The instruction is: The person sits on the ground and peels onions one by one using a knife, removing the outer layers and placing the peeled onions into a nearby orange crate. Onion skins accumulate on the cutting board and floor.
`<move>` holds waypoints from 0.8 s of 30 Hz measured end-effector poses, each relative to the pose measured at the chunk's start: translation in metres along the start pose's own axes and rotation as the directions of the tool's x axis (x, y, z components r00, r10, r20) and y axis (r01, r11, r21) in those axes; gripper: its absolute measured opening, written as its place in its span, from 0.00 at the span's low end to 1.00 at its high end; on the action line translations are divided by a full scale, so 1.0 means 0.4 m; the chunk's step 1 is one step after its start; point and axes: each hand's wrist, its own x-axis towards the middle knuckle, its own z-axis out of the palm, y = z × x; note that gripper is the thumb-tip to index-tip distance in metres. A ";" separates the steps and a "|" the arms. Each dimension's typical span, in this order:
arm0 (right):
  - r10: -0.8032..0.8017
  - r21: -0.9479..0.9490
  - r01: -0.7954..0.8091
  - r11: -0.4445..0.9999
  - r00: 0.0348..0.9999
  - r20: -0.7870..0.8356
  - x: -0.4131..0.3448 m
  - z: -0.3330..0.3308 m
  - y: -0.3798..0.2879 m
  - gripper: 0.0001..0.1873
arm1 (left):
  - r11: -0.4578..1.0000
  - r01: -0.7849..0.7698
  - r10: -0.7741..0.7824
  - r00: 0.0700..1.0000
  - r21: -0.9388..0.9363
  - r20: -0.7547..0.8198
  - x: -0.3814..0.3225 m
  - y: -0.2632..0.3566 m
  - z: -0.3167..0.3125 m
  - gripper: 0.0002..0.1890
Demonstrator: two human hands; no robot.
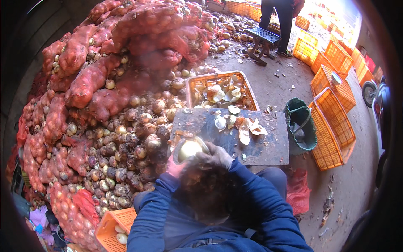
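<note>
A pale, partly peeled onion (190,149) is held between both hands just over the near left edge of a worn board (207,126). My left hand (175,165), in a pinkish glove, cups it from the left and below. My right hand (217,155), in a greyish glove, grips it from the right, its fingers on the onion's side and loose skin. Whether a tool is in either hand cannot be told. Torn onion skins (248,128) lie on the board. Behind it stands an orange crate (244,77) with peelings inside.
Loose onions (126,151) and red mesh sacks of onions (151,19) are heaped at left. A green bucket (310,138) and orange crates (330,123) stand at right. Another crate (110,226) holds peeled onions. A person (285,23) stands by a stool (263,34).
</note>
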 end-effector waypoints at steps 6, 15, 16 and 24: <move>0.187 0.170 -0.203 0.964 0.977 0.106 -0.009 -0.036 -0.018 0.27 | 0.940 -0.122 0.111 0.992 0.319 0.054 0.010 -0.026 0.010 0.50; 0.097 -0.152 -0.081 0.985 0.990 0.099 -0.030 -0.055 -0.025 0.31 | 0.864 -0.191 0.125 0.978 0.465 0.169 0.009 0.016 0.032 0.56; 0.142 -0.162 -0.124 0.979 0.984 0.104 -0.031 -0.050 -0.047 0.32 | 0.830 -0.250 0.168 0.964 0.498 0.204 0.010 0.007 0.026 0.55; 0.151 -0.411 -0.127 0.902 0.988 0.025 -0.040 -0.051 -0.083 0.37 | 0.780 -0.231 0.155 0.972 0.582 0.177 -0.009 0.028 0.066 0.54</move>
